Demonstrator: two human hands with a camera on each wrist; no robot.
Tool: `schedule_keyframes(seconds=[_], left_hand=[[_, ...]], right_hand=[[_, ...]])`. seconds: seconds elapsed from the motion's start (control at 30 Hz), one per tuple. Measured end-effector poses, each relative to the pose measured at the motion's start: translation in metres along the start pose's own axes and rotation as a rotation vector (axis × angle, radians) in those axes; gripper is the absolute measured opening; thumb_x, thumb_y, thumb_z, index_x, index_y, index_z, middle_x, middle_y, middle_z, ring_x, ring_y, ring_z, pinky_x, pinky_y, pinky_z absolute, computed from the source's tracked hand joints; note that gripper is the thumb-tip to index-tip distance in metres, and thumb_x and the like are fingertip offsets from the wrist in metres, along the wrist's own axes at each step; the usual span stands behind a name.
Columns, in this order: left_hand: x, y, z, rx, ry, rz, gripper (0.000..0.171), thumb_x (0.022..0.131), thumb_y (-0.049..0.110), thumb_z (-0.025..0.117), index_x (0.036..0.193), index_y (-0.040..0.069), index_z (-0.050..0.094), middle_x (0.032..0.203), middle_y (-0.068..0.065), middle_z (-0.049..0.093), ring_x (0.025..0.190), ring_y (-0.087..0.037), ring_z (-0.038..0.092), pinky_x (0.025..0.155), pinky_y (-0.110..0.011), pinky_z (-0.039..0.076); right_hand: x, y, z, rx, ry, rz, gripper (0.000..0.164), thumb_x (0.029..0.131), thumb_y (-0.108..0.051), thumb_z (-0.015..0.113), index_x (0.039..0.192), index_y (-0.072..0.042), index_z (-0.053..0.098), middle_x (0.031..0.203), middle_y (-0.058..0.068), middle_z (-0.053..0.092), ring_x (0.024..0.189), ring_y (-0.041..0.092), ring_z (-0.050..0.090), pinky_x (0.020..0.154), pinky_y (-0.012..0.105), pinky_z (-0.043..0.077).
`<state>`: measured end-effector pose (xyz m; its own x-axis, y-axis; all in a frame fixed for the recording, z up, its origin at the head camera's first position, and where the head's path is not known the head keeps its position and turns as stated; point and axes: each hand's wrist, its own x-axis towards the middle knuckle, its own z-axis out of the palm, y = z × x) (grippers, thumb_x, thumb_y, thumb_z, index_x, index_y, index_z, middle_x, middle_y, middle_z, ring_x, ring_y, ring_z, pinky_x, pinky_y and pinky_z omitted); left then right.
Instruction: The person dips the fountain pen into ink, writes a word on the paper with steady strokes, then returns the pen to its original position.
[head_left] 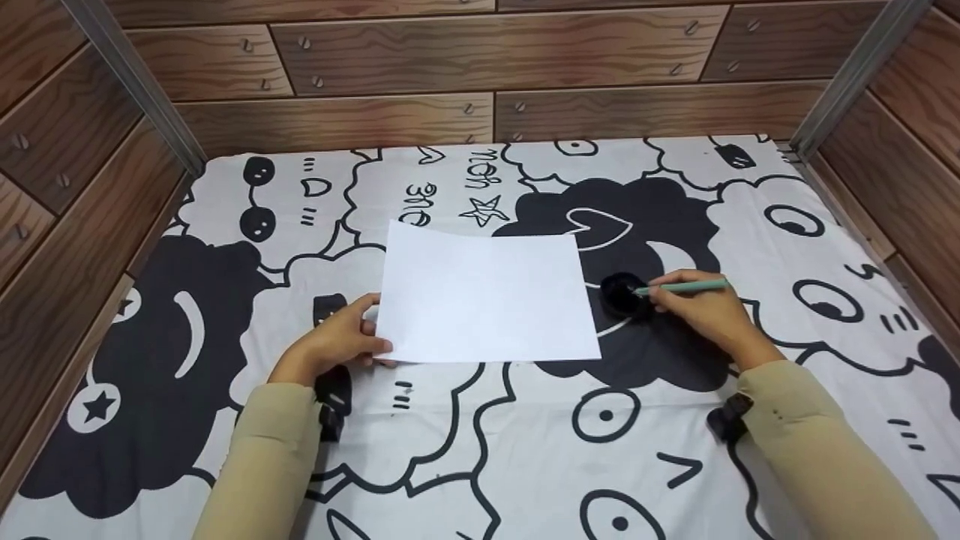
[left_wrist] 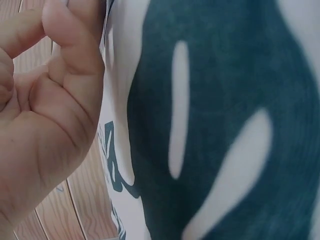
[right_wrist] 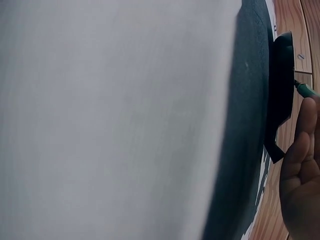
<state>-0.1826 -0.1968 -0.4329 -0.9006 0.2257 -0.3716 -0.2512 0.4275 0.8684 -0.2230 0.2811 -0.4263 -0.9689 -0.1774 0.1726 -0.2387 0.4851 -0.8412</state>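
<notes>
A blank white sheet of paper (head_left: 487, 296) lies in the middle of the patterned cloth in the head view. At its lower left corner my left hand (head_left: 330, 341) pinches the edge, with the thumb on top and part of the fingers hidden under the sheet. My right hand (head_left: 701, 307) holds a slim green pen (head_left: 694, 286) between thumb and fingers. The pen's tip points into a small round black dish (head_left: 621, 304) just right of the paper. In the right wrist view, the dark dish (right_wrist: 282, 85) appears side-on, near the pen (right_wrist: 306, 90) and the fingers.
A white cloth with black cartoon drawings (head_left: 607, 465) covers the table. Wood-plank panels (head_left: 480, 56) stand behind and at both sides, with grey metal posts (head_left: 139, 82) at the corners. Small black devices (head_left: 729, 418) sit at the wrists.
</notes>
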Motion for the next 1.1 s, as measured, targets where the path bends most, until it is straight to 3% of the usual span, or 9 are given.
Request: schedule_keyframes(seconds=[0.23, 0.47, 0.7, 0.93, 1.1], left_hand=[[0.003, 0.003, 0.004, 0.201, 0.072, -0.005, 0.073, 0.068, 0.009, 0.072, 0.129, 0.01, 0.031, 0.076, -0.011, 0.051, 0.05, -0.018, 0.049, 0.048, -0.028, 0.044], [0.004, 0.009, 0.011, 0.464, 0.181, 0.022, 0.073, 0.063, 0.017, 0.076, 0.124, 0.003, 0.038, 0.077, -0.008, 0.051, 0.06, -0.019, 0.049, 0.056, -0.03, 0.041], [0.002, 0.012, 0.014, 0.566, 0.256, -0.019, 0.081, 0.057, 0.026, 0.079, 0.123, 0.003, 0.04, 0.088, -0.009, 0.054, 0.081, -0.023, 0.05, 0.074, -0.038, 0.04], [0.003, 0.012, 0.013, 0.653, 0.297, 0.063, 0.082, 0.053, 0.03, 0.081, 0.12, 0.0, 0.045, 0.105, -0.018, 0.044, 0.095, -0.028, 0.043, 0.086, -0.04, 0.035], [0.003, 0.012, 0.01, 0.727, 0.282, 0.121, 0.086, 0.054, 0.034, 0.08, 0.125, 0.003, 0.043, 0.117, -0.02, 0.039, 0.107, -0.032, 0.033, 0.089, -0.044, 0.03]], right_hand=[[0.004, 0.012, 0.001, -0.025, -0.003, -0.03, 0.023, 0.076, -0.025, 0.065, 0.089, -0.007, 0.066, 0.078, 0.006, 0.064, 0.066, 0.016, 0.061, 0.058, 0.021, 0.048], [0.0, -0.003, 0.002, 0.025, -0.018, -0.061, 0.02, 0.077, -0.013, 0.065, 0.089, 0.003, 0.065, 0.08, 0.012, 0.064, 0.064, 0.018, 0.061, 0.056, 0.021, 0.048], [-0.004, -0.019, 0.004, -0.033, -0.001, -0.037, 0.019, 0.076, -0.013, 0.065, 0.089, 0.002, 0.065, 0.076, 0.014, 0.063, 0.062, 0.017, 0.06, 0.054, 0.019, 0.046], [-0.004, -0.019, 0.005, -0.046, 0.011, -0.029, 0.019, 0.076, -0.014, 0.066, 0.088, 0.001, 0.066, 0.071, 0.014, 0.063, 0.06, 0.016, 0.059, 0.053, 0.019, 0.045], [-0.002, -0.009, 0.005, -0.03, 0.012, -0.035, 0.019, 0.075, -0.015, 0.067, 0.088, -0.001, 0.066, 0.07, 0.011, 0.063, 0.059, 0.015, 0.059, 0.053, 0.019, 0.045]])
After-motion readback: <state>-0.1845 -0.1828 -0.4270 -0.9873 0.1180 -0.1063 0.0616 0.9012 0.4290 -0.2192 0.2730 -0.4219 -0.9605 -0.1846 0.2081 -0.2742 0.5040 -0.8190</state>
